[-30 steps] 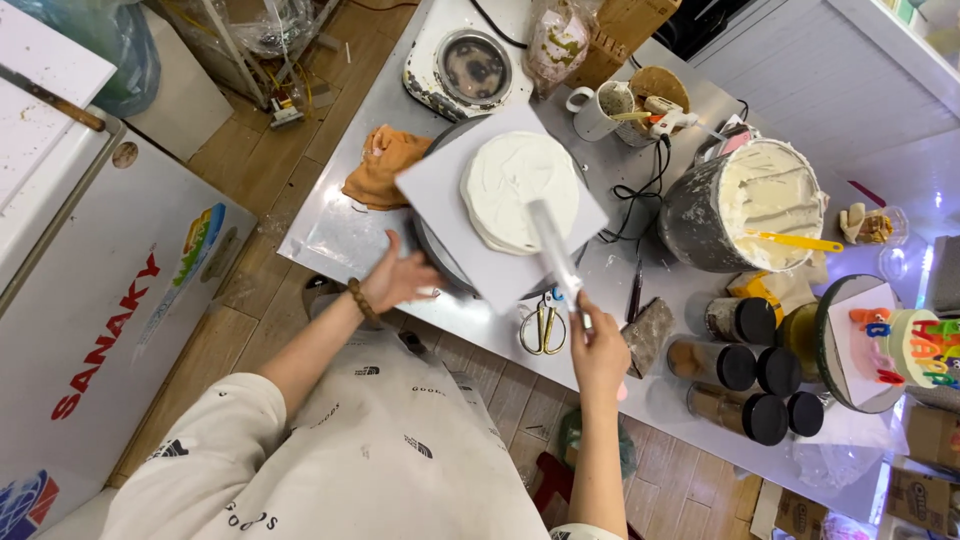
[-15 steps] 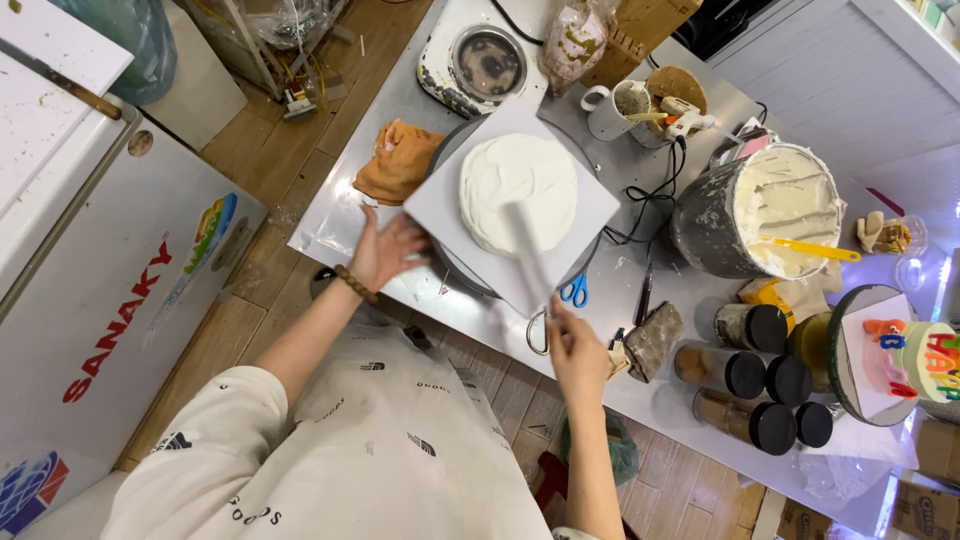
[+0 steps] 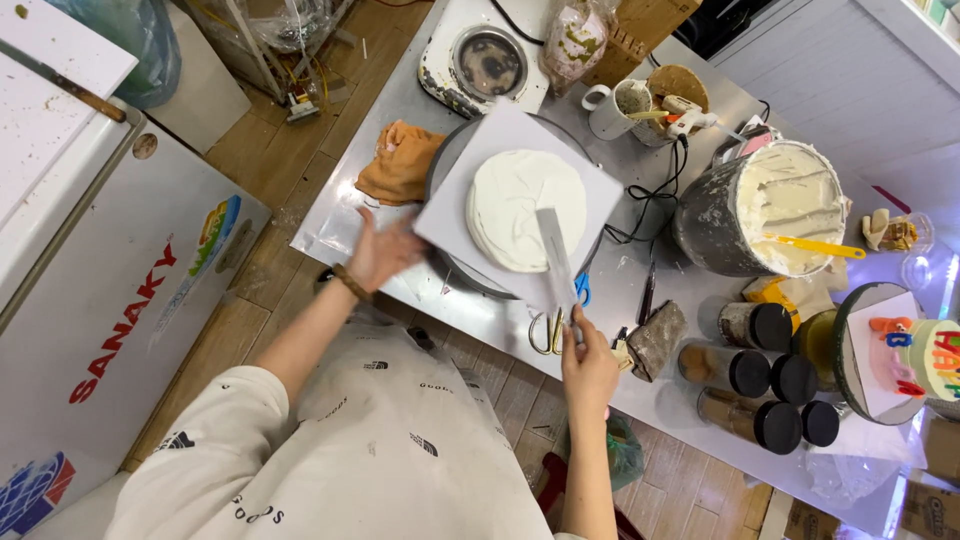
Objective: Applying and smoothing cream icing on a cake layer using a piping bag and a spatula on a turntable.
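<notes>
Leftmost, a white chest freezer (image 3: 110, 300) stands beside the steel counter (image 3: 330, 235), with wooden floor between them. My left hand (image 3: 380, 252) is spread wide, fingers apart, at the near left edge of the round turntable (image 3: 450, 270); it is blurred, so I cannot tell whether it touches the rim or the white square board (image 3: 460, 215) lying on top. An orange cloth (image 3: 400, 160) is bunched just behind that hand on the counter. On the board sits the round white cake (image 3: 515, 200), covered in pale cream. My right hand (image 3: 588, 368) is closed around the handle of a long palette knife (image 3: 553, 250), whose flat blade lies across the cake's right half, pointing away from me. Scissors (image 3: 550, 330) lie on the counter just beside that hand, partly under the blade. Further right is a white mug (image 3: 610, 110), then a big metal bowl of cream (image 3: 770, 205) with a yellow spatula (image 3: 815, 245) resting in it. Dark-lidded jars (image 3: 760, 375) cluster near the front edge, and a decorated cake (image 3: 925, 355) sits at the far right.
</notes>
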